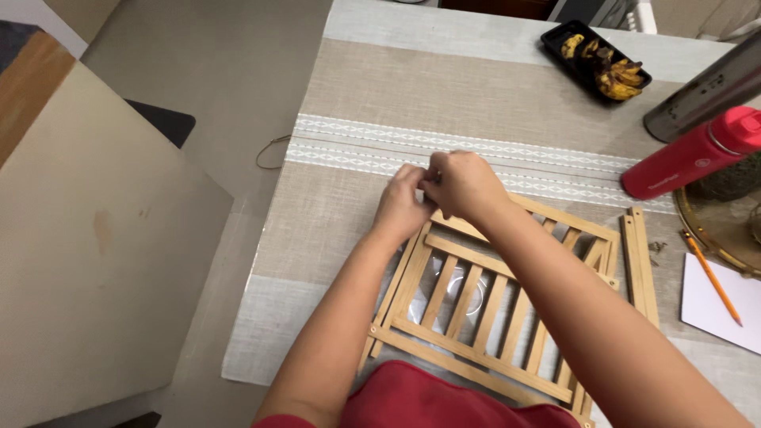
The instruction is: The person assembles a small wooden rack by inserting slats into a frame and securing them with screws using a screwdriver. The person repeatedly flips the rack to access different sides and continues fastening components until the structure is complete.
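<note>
Hands [432,190] on rack [491,305] far corner, bottle [690,158] right, tray [598,59] behind

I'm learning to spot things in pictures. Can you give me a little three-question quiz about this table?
1. True or false: both hands meet at the far corner of the wooden slatted rack.
2. What colour is the bottle lying on the table's right side? A) blue B) red C) green
3. What lies on the white paper?

Key:
1. True. The left hand and right hand touch each other there; what the fingertips pinch is hidden.
2. B, red.
3. An orange pencil.
</note>
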